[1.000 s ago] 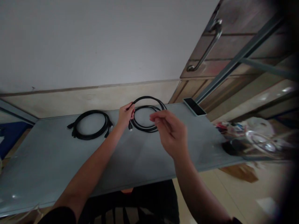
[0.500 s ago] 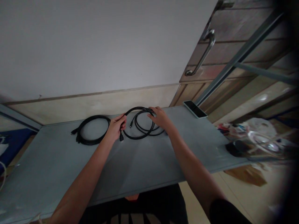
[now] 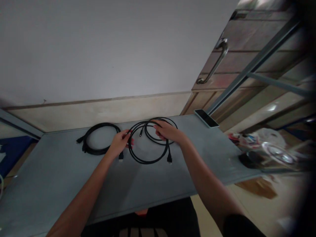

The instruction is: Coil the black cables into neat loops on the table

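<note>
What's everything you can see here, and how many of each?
left cable coil: 1, black, on table
held cable coil: 1, black, between hands
back cable coil: 1, black, partly behind right hand
table: 1, grey, below
flat device: 1, black and pale, table's far right
wall: 1, whitish, behind
handle: 1, silvery, on brown panelling
clutter: uncountable, mixed, right
left hand: 1, bare, on held coil
right hand: 1, bare, same coil
</note>
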`<action>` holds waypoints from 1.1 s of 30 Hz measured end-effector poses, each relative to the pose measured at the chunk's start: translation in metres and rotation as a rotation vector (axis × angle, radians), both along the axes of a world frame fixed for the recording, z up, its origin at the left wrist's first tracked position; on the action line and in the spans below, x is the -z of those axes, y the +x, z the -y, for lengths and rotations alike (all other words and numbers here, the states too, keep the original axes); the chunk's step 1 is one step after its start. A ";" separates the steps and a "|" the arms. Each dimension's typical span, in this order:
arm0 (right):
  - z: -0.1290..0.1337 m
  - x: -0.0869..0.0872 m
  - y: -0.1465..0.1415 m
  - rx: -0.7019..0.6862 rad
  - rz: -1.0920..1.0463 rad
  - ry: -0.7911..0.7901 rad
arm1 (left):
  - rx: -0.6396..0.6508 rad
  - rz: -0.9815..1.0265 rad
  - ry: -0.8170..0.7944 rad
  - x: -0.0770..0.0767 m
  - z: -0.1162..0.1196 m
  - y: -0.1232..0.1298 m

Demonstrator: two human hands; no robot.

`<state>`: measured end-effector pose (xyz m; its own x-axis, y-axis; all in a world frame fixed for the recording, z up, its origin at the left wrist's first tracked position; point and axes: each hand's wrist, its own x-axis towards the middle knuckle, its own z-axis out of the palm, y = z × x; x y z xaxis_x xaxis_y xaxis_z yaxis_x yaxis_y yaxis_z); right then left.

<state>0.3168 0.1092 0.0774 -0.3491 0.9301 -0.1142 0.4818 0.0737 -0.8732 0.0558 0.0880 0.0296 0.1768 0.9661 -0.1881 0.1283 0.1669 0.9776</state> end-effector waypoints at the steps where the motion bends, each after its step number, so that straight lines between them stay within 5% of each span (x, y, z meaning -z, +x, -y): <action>1: -0.004 0.012 -0.005 0.003 -0.002 -0.018 | 0.003 -0.046 -0.001 -0.001 0.002 -0.005; 3: -0.012 0.033 -0.016 0.025 0.050 0.025 | 0.003 -0.119 0.023 0.000 0.006 -0.012; 6: -0.021 0.052 -0.031 0.071 0.191 0.325 | 0.021 -0.215 0.100 0.006 0.008 -0.017; 9: -0.014 0.055 -0.044 0.051 0.249 0.598 | 0.027 -0.414 0.278 0.012 0.007 -0.017; 11: -0.003 0.052 -0.051 0.034 0.217 0.638 | 0.005 -0.582 0.419 0.013 0.007 -0.018; 14: 0.010 0.049 -0.054 -0.014 0.095 0.578 | 0.001 -0.693 0.513 0.010 0.007 -0.023; 19: 0.003 0.052 -0.039 -0.083 -0.173 0.279 | 0.084 -0.440 0.479 0.008 0.008 -0.032; 25: -0.016 0.060 -0.014 0.040 -0.280 -0.007 | 0.154 -0.368 0.292 0.004 0.009 -0.035; 30: -0.020 0.067 -0.005 0.100 -0.345 -0.114 | 0.614 -0.359 -0.104 -0.003 0.016 -0.042; 33: -0.021 0.067 -0.001 0.106 -0.417 -0.155 | 0.728 -0.327 -0.236 -0.011 0.019 -0.053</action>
<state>0.3154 0.1307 0.0106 -0.2986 0.9462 -0.1247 0.0844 -0.1040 -0.9910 0.0033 0.0694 0.0405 0.6435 0.5597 -0.5221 0.5551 0.1284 0.8218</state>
